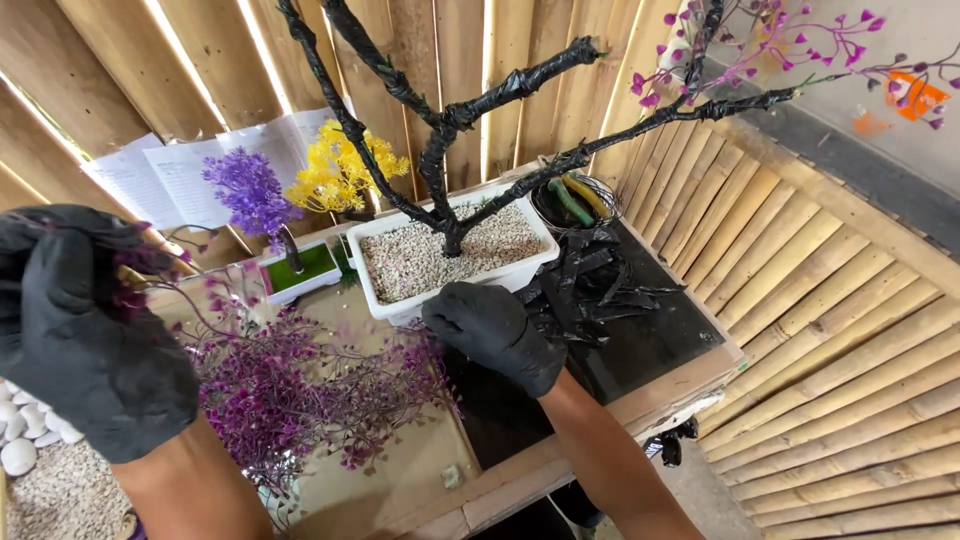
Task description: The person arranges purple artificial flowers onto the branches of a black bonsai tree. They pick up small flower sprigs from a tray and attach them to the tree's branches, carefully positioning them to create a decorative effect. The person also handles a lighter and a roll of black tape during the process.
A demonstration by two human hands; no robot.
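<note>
Black-taped branch tree (pixel 450 120) was seen planted in a white gravel-filled planter (pixel 455 255) on the worktop (pixel 640 350). Purple artificial sprigs (pixel 290 390) were heaped beside it. Gloved right hand (pixel 495 335) was curled closed against the planter's front; left hand (pixel 85 330) was clenched on a purple sprig (pixel 140 265).

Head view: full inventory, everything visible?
planter: 1, white, rectangular, filled with pale gravel, centre of table
tree frame: 1, black-taped branches, rising from the planter
purple sprigs: a heap, purple, on the table left of centre
purple blossoms: several, on the upper right branch tips
small pot: 1, white with green top, holding a purple flower tuft, left of planter
yellow flowers: 1 cluster, behind planter
black tape strips: a pile, right of planter
papers: several, white, on the wooden wall
pebbles: several, white, far left
left hand: black glove, gripping purple sprigs
right hand: black glove, at the planter's front edge
</note>
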